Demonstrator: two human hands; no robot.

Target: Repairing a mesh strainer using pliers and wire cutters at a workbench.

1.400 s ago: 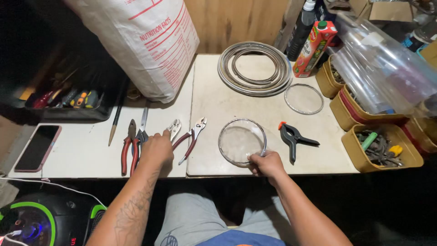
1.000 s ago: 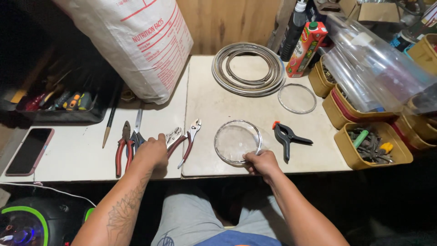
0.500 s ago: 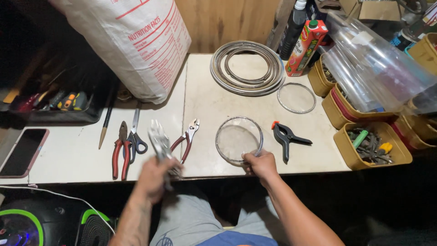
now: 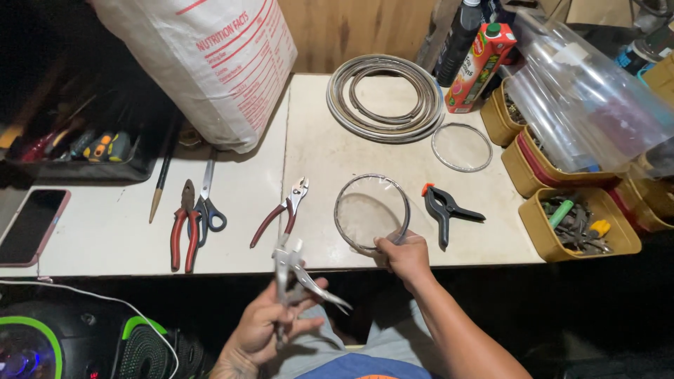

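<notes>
My left hand (image 4: 270,324) holds silver locking pliers (image 4: 293,276) in front of the table edge, jaws up and handles spread. My right hand (image 4: 404,256) grips the near rim of a round wire-rimmed mesh disc (image 4: 371,213) that lies on the white tabletop (image 4: 319,151). Red-handled pliers (image 4: 282,211) lie just left of the disc, and a black spring clamp (image 4: 444,210) lies just right of it.
A large white sack (image 4: 210,63) stands at the back left, with coiled metal tubing (image 4: 385,98) and a second ring disc (image 4: 461,147) behind. Red pliers (image 4: 184,226), scissors (image 4: 208,200), a phone (image 4: 31,226), yellow bins of hardware (image 4: 578,221) and a juice carton (image 4: 480,67) surround the work area.
My left hand picked the silver locking pliers off the table and drew them back toward me. My right hand stayed on the mesh disc's rim.
</notes>
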